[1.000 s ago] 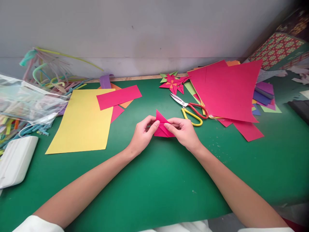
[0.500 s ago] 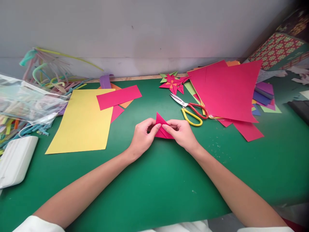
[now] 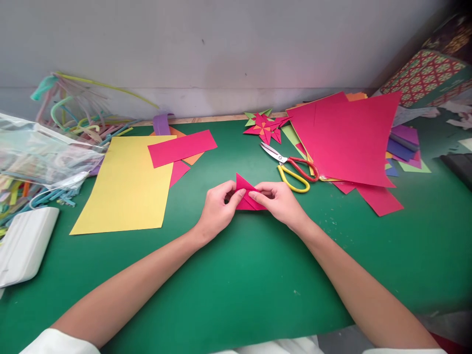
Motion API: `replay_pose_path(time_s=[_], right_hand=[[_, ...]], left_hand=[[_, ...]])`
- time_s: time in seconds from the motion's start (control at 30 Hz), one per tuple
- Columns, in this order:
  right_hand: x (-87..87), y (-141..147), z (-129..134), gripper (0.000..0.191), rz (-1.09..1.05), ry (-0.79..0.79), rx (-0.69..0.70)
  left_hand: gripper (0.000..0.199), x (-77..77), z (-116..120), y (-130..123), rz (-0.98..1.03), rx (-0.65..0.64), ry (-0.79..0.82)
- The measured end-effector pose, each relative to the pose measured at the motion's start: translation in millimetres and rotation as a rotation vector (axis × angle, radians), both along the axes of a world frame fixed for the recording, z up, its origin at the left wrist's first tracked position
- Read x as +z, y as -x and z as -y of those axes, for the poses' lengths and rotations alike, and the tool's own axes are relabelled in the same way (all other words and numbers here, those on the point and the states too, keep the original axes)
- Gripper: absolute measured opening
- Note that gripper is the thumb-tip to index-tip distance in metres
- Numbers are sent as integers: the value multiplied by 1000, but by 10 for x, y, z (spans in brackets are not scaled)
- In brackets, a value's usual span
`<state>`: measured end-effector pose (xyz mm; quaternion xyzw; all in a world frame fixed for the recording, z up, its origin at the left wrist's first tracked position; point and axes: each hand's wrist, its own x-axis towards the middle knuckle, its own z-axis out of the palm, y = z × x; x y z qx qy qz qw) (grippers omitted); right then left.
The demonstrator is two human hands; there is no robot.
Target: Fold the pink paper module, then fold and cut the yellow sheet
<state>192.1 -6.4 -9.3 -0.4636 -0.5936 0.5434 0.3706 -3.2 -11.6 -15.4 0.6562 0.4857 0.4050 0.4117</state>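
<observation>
red folded paper [image 3: 247, 203], pinched by left hand [image 3: 219, 206] and right hand [image 3: 282, 203] both — if pressure is uneven, layers may slip crooked.

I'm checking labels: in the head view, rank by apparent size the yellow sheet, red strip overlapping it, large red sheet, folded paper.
Yellow sheet and large red sheet, too alike to rank
Red strip
Folded paper, partly hidden
</observation>
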Motion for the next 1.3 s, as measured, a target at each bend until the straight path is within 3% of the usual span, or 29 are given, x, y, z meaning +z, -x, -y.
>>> replay_pose_path(time_s=[0.23, 0.43, 0.7, 0.93, 1.1, 1.13, 1.2, 1.3], right_hand=[[18, -24, 17, 30, 69, -59, -22], [-4, -18, -27, 29, -74, 75, 25], [-17, -29, -19, 28, -21, 55, -3], [-29, -40, -21, 37, 29, -10, 30], [-29, -65, -29, 34, 79, -94, -53], [-22, -73, -30, 35, 118, -117, -78], [-4, -86, -33, 36, 183, -148, -113], [24, -96, -40, 37, 179, -140, -81]], left_hand=[[27, 14, -16, -8, 99, -122, 100], [31, -25, -26, -3, 103, -70, 67], [29, -25, -28, -4, 147, -67, 131], [43, -38, -33, 14, 64, -19, 70], [19, -39, -32, -12, 199, -3, 84], [24, -40, -30, -18, 225, 12, 70], [30, -38, -22, -27, 191, 2, 17], [20, -37, -14, -29, 42, -93, -52]])
